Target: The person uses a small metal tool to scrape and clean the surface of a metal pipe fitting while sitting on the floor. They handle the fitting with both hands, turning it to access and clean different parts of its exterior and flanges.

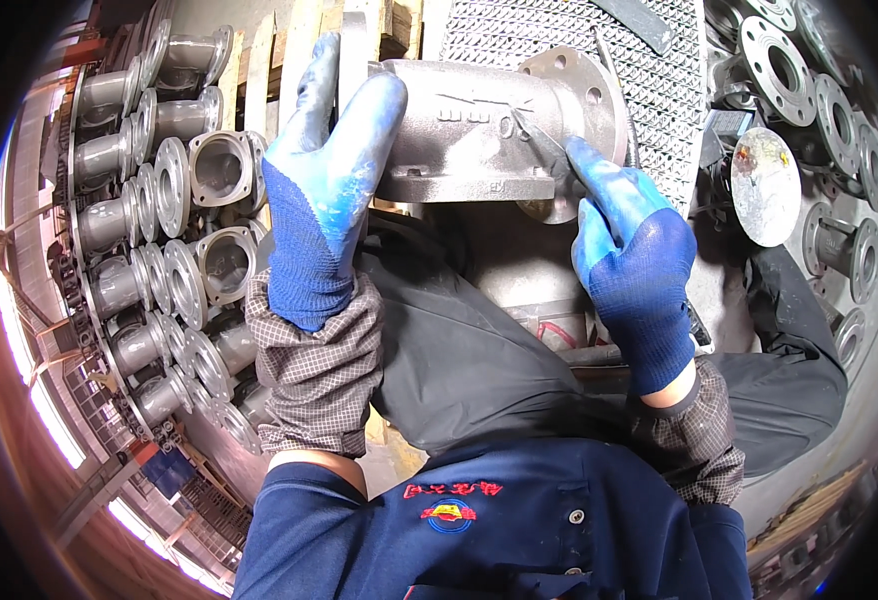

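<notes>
A grey cast metal valve body [459, 140] lies sideways in front of me, with raised markings on its wall and a round flange with bolt holes at its right end. My left hand [334, 165], in a blue coated glove, is at the casting's left end, its fingers stretched and apart. The hand seems to touch that end, but the contact is partly hidden. In a matching glove, my right hand [634, 230] grips a thin, grey, pointed blade-like tool [539, 135]. Its tip is at the raised markings. The tool's handle is hidden in the fingers.
Several grey flanged castings [224, 165] are stacked at the left, with more flanged parts [779, 65] at the right. Behind the valve body lies a patterned metal grating [519, 35] with a flat dark bar [639, 22]. A round pale disc [765, 187] stands near my right knee.
</notes>
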Action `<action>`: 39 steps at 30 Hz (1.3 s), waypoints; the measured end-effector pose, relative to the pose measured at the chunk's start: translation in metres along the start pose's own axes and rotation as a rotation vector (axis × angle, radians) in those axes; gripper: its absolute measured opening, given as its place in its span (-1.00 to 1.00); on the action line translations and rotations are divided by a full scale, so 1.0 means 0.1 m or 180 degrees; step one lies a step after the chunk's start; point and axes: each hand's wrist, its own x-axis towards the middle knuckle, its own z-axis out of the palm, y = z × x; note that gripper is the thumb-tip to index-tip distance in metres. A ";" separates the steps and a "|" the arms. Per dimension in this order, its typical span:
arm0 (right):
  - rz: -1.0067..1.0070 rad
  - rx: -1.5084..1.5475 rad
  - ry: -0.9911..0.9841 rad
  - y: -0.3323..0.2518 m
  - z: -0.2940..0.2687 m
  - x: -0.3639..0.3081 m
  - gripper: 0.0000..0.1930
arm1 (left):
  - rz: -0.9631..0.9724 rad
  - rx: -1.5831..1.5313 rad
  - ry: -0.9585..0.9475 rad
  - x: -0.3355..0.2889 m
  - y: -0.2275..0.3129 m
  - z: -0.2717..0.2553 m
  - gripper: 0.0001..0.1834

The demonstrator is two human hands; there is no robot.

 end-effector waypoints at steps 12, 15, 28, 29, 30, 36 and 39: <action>-0.0977 -0.1163 -0.0654 0.01 -0.46 0.33 -0.48 | -0.1239 -0.1346 0.0238 0.06 0.17 0.04 -0.64; -0.1219 -0.1466 -0.1081 -0.02 -0.57 0.46 -0.48 | 0.0059 -0.0221 0.0060 0.01 -0.03 0.04 -0.60; -0.2062 -0.1653 -0.0977 0.01 -0.55 0.65 -0.57 | -0.2202 -0.2207 -0.0187 0.14 0.28 -0.05 -0.48; -0.2126 -0.1745 -0.0979 0.00 -0.57 0.68 -0.59 | -0.2165 -0.2185 -0.0168 0.13 0.28 -0.04 -0.52; -0.2187 -0.1804 -0.0988 -0.01 -0.54 0.71 -0.62 | -0.1783 -0.1782 -0.0135 0.09 0.23 -0.03 -0.55; -0.2403 -0.1877 -0.0823 0.00 -0.52 0.82 -0.76 | -0.0413 -0.0089 -0.0180 0.01 0.04 0.02 -0.66; -0.2185 -0.1966 -0.0894 0.00 -0.51 0.80 -0.74 | -0.1527 -0.1022 -0.0161 0.10 0.21 0.02 -0.65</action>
